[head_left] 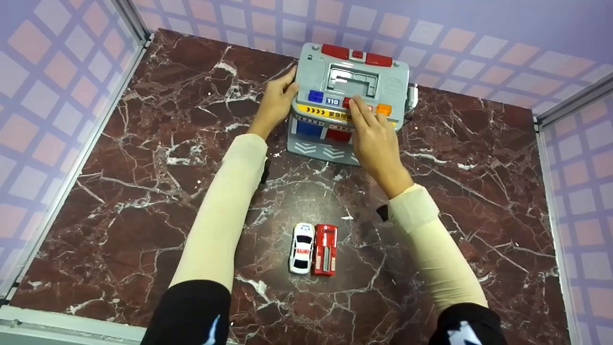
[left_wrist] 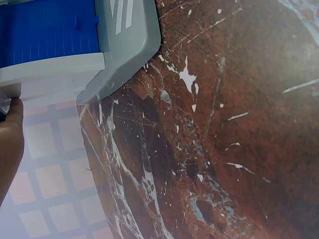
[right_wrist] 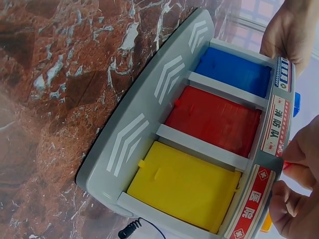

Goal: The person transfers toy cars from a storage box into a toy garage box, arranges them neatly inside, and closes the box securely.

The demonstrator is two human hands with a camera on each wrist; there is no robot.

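Note:
A grey toy garage (head_left: 306, 103) stands at the back, with blue, red and orange buttons along its roof's front edge. My left hand (head_left: 276, 100) holds its left side, thumb near the roof edge; the other fingers are partly hidden. My right hand (head_left: 378, 143) reaches over the front, extended fingers resting at the red button (head_left: 346, 102). In the right wrist view, the blue door (right_wrist: 234, 71), red door (right_wrist: 214, 119) and yellow door (right_wrist: 184, 186) are all down. Closer to me, a white toy car (head_left: 302, 249) and a red toy fire truck (head_left: 326, 249) lie side by side.
The dark red marbled tabletop (head_left: 167, 191) is bounded by patterned panels (head_left: 268, 24) at the back and both sides. A grey handle lies folded in the garage roof. A thin black cord with a plug (right_wrist: 130, 228) lies by the garage's side.

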